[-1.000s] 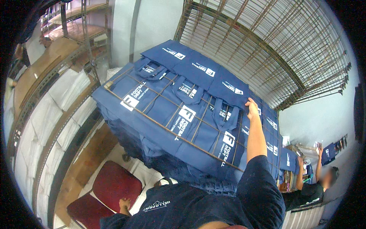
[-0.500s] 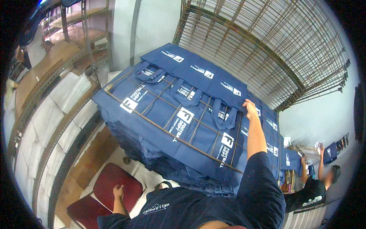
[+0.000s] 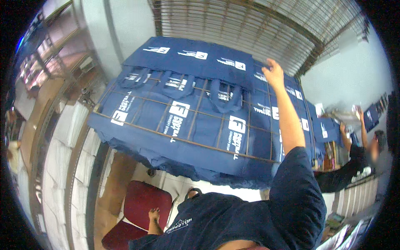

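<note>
Fingers (image 3: 273, 63) of the right hand (image 3: 274, 77) sit loosely crooked and parted, just right of a row of flat navy fabric bags (image 3: 187, 67) laid over a rusty wire grid (image 3: 208, 146), the left hand (image 3: 154, 215), slack-fingered, near a maroon padded chair (image 3: 146, 198), white sheet stacks (image 3: 55, 154) shelved left, brown wire rack (image 3: 208, 25) far beyond.

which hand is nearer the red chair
Left: the left hand shows in front of the red chair; the right hand is well away, over by the navy bags.
</note>
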{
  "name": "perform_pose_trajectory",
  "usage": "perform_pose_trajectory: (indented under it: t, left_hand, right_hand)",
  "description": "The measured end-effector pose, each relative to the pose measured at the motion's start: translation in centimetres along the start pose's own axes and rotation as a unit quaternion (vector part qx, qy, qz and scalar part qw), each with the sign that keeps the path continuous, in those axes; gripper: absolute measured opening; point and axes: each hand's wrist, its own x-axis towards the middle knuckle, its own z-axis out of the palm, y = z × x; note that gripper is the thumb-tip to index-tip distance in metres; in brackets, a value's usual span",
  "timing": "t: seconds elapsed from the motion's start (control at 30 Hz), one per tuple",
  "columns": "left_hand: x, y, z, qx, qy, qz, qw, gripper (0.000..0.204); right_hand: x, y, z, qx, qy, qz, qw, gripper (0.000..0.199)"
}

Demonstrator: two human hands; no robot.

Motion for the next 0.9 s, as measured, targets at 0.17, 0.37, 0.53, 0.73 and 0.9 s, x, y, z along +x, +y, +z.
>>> perform_pose_trajectory:
  t: [0.17, 0.37, 0.53, 0.73, 0.9]
  left_hand:
    - [3.0, -0.1, 0.2, 0.060, -0.123, 0.001, 0.991, 0.042]
    - [0.9, 1.9, 8.7, 0.172, -0.154, 0.037, 0.972, 0.040]
    - [-3.7, 3.2, 16.9, 0.255, -0.167, 0.090, 0.948, 0.039]
    - [-11.0, 2.6, 19.1, 0.333, -0.114, 0.136, 0.926, 0.038]
    - [-17.8, 1.9, 16.1, 0.395, -0.019, 0.145, 0.907, 0.037]
  right_hand:
    - [-3.1, 3.2, -12.6, 0.145, -0.043, 0.039, 0.988, 0.055]
    - [-10.3, 13.3, -28.2, 0.246, 0.142, 0.106, 0.953, 0.042]
    - [-22.6, 33.0, -35.2, 0.230, 0.352, 0.341, 0.840, 0.036]
    - [-35.8, 52.2, -28.2, -0.030, 0.246, 0.493, 0.834, 0.038]
    - [-31.7, 53.1, -23.1, -0.136, 0.110, 0.453, 0.874, 0.042]
